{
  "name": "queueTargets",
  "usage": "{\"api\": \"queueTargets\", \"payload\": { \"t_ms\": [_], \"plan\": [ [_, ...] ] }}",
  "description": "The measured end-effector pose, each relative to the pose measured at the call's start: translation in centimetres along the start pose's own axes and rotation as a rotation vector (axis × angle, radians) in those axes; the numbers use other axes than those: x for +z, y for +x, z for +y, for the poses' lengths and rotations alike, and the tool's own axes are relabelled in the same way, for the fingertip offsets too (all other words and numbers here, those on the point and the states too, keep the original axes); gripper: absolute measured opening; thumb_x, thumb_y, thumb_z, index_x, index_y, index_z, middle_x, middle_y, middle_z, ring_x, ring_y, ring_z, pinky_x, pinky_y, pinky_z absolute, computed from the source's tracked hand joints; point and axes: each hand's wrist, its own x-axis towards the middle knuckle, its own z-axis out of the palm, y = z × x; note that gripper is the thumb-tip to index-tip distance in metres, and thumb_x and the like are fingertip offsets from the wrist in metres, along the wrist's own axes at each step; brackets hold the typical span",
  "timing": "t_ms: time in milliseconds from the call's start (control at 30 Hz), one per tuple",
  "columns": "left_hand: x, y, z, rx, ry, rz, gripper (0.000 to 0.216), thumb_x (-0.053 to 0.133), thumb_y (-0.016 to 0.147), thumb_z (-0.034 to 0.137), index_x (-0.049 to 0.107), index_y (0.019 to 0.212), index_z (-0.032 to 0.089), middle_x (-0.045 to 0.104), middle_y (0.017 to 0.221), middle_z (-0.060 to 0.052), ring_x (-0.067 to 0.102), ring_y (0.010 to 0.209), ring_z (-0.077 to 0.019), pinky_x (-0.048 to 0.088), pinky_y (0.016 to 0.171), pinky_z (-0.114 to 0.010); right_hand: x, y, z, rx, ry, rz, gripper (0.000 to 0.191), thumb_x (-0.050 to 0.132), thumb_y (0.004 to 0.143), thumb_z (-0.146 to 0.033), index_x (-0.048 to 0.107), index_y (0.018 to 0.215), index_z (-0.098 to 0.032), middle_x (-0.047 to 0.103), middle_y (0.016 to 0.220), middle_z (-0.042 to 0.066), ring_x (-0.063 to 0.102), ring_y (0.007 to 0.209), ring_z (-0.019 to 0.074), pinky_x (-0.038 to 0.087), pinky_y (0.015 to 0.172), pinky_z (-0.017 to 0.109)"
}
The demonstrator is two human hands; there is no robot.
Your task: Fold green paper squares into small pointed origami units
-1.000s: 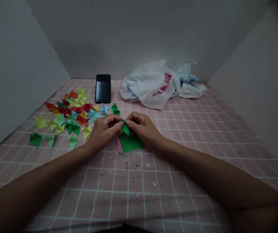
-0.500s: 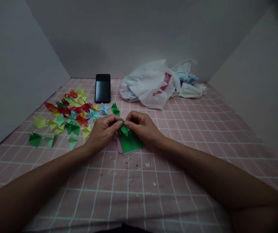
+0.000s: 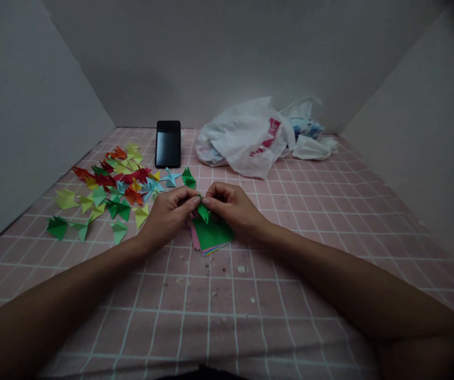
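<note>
Between my two hands is a small folded piece of green paper (image 3: 204,212), its narrow pointed end turned down toward me. My left hand (image 3: 172,209) pinches its upper left side with thumb and forefinger. From the right, my right hand (image 3: 230,206) pinches it the same way, the two thumbs nearly meeting. Directly below lies a stack of square origami sheets (image 3: 214,236), green on top, with pink, blue and yellow edges showing. Beyond my left hand, a folded green paper crane (image 3: 188,178) stands on the cloth. My fingers hide the upper part of the held paper.
Several folded paper cranes (image 3: 120,182) in red, yellow, green, orange and blue spread over the left side. A black phone (image 3: 168,144) lies behind them. White plastic bags (image 3: 246,140) sit crumpled at the back. The pink checked cloth (image 3: 310,211) has worn spots near me.
The green folded paper has turned slightly between my fingertips, and its lower end now looks narrower and more split into points. Both hands stay almost in place.
</note>
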Motion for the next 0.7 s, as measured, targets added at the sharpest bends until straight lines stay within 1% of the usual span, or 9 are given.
{"api": "queueTargets", "payload": {
  "t_ms": [233,433,600,700],
  "plan": [
    [-0.01,0.1,0.03,0.011,-0.008,-0.01,0.016,0.063,0.086,0.031,0.068,0.083,0.017,0.06,0.061,0.002,0.055,0.051,-0.0099,0.046,0.048,-0.02,-0.01,0.12,0.15,-0.055,-0.085,0.012,0.025,0.064,0.082,-0.038,0.05,0.07,-0.02,0.048,0.065,-0.004,0.043,0.063,0.0116,0.033,0.057,0.025],
    [0.08,0.05,0.09,-0.004,-0.021,-0.01,0.016,0.064,0.085,0.032,0.068,0.082,0.017,0.06,0.062,0.003,0.055,0.05,-0.0098,0.047,0.047,-0.02,-0.02,0.2,0.38,-0.12,-0.191,0.04,0.022,0.061,0.085,-0.032,0.05,0.07,-0.019,0.049,0.066,-0.003,0.043,0.064,0.0116,0.032,0.058,0.025],
    [0.07,0.04,-0.01,-0.025,-0.044,-0.021,0.02,0.064,0.086,0.036,0.068,0.081,0.017,0.06,0.061,0.002,0.055,0.05,-0.0101,0.046,0.048,-0.021,0.0,0.07,0.29,-0.169,-0.272,0.049,0.021,0.058,0.086,-0.028,0.05,0.069,-0.019,0.05,0.067,-0.003,0.043,0.064,0.0113,0.032,0.06,0.026],
    [0.03,0.08,0.0,-0.012,-0.034,-0.008,0.022,0.066,0.086,0.038,0.067,0.078,0.017,0.059,0.061,0.003,0.053,0.052,-0.0097,0.044,0.048,-0.02,0.04,-0.05,0.14,-0.182,-0.31,0.045,0.02,0.057,0.086,-0.026,0.05,0.069,-0.019,0.05,0.067,-0.003,0.043,0.064,0.0113,0.033,0.061,0.026]
  ]
}}
